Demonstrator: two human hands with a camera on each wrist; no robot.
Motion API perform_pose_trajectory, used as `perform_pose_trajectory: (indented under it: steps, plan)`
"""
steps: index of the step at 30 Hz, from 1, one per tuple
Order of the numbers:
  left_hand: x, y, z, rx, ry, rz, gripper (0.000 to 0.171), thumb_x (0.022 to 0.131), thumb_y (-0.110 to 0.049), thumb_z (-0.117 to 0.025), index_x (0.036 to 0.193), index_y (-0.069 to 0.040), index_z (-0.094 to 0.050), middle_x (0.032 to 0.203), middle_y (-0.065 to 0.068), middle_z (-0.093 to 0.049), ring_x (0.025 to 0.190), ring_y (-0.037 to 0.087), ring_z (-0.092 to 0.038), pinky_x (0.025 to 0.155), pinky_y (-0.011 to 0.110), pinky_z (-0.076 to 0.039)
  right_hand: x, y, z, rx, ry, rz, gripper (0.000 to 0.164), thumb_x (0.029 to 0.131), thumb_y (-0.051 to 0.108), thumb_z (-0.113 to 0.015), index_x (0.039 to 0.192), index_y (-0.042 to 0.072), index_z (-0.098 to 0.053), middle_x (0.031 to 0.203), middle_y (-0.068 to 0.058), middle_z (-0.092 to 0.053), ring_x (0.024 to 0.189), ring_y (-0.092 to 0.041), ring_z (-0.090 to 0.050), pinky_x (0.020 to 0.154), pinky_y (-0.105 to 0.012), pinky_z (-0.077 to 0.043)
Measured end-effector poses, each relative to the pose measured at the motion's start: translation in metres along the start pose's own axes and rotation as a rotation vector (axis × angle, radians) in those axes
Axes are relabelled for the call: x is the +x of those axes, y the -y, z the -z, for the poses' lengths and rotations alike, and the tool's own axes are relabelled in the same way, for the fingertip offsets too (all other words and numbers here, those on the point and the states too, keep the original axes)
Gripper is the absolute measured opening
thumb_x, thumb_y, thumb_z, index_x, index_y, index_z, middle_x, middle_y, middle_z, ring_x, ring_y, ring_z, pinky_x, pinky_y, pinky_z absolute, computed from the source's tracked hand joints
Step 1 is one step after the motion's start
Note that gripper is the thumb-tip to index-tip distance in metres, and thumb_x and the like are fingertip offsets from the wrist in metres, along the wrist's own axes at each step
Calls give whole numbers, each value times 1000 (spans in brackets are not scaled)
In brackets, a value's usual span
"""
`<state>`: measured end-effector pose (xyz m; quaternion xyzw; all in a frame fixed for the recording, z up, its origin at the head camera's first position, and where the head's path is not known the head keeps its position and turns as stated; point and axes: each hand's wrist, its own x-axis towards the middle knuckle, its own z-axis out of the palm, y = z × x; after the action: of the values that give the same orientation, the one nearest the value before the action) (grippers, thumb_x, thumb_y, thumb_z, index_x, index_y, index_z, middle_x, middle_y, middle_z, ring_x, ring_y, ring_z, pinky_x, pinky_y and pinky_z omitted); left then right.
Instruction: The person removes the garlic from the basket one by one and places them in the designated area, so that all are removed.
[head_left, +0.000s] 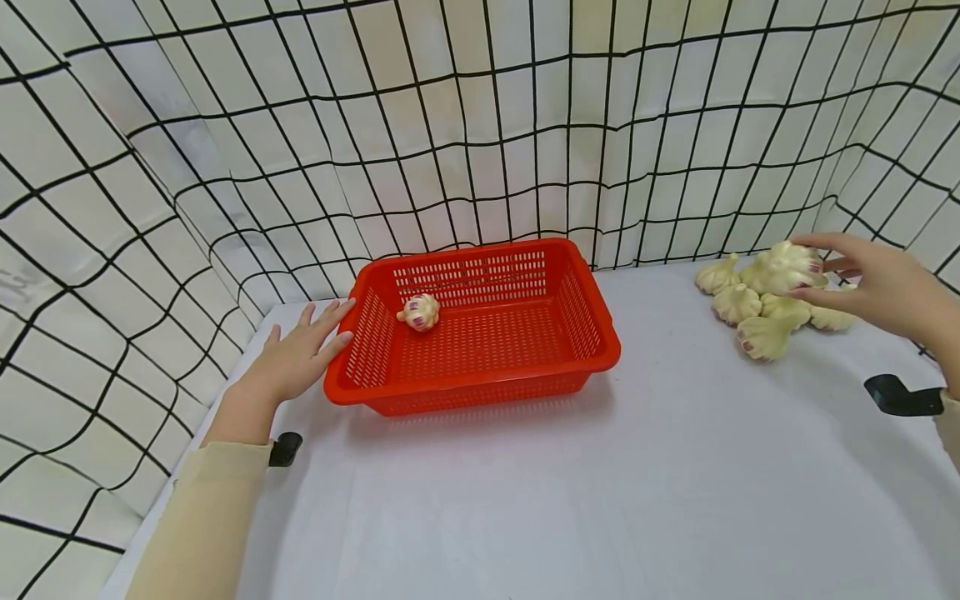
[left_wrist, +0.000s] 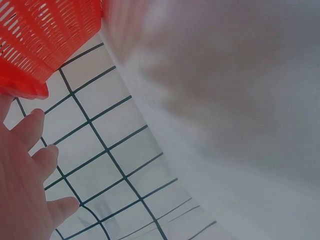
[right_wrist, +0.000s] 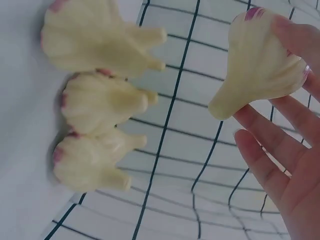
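Observation:
My right hand [head_left: 873, 279] grips a garlic bulb [head_left: 795, 265] between thumb and fingers, just above a heap of garlic bulbs [head_left: 738, 305] at the right. In the right wrist view that held garlic bulb [right_wrist: 262, 60] has its stem pointing down and left, apart from the bulbs on the table. A red plastic basket [head_left: 480, 385] stands left of centre, with one garlic bulb [head_left: 422, 312] lying inside near its left wall. Spread fingers of my left hand [head_left: 303, 354] rest against the basket's left rim. The left wrist view shows those fingers beside the basket's red rim [left_wrist: 25, 87].
A white table [head_left: 510, 500] lies under everything. Black grid netting [head_left: 480, 146] over white panels walls off the back and both sides. Black wrist-camera mounts [head_left: 900, 396] show below both wrists.

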<state>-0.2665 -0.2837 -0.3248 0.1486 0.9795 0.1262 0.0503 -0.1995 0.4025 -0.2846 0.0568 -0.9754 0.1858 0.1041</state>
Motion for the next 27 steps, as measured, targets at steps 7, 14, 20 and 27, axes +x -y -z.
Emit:
perform_pose_trajectory:
  steps: [7, 14, 20, 27]
  plan:
    - [0, 2, 0, -3, -2, -2, 73, 107, -59, -30, 167, -25, -6, 170, 18, -10, 153, 49, 4, 112, 77, 8, -9, -24, 2, -68, -112, -22, 70, 90, 23, -82, 143, -3, -45, 134, -43, -48, 108, -67, -53, 68, -67, -54]
    - [0, 3, 0, -7, -1, -1, 73, 107, -59, -30, 167, -25, -6, 170, 19, -10, 153, 48, 5, 112, 76, 9, -12, -44, -3, 50, -47, -59, 71, 91, 7, -79, 145, -12, -37, 141, -44, -38, 112, -69, -44, 74, -71, -50]
    - [0, 3, -1, -12, -1, -3, 73, 107, -58, -30, 167, -25, -7, 170, 19, -11, 153, 48, 5, 111, 77, 9, -15, -58, -11, 39, -68, -9, 68, 86, -3, -80, 139, -17, -39, 135, -42, -40, 112, -63, -42, 74, -47, -59]
    - [0, 3, -2, -6, -5, -5, 73, 107, -61, -29, 167, -25, -6, 170, 18, -11, 153, 48, 4, 112, 77, 8, -17, -69, -19, 10, -49, 35, 63, 77, -8, -83, 128, -21, -47, 124, -40, -46, 109, -53, -41, 78, -26, -57]
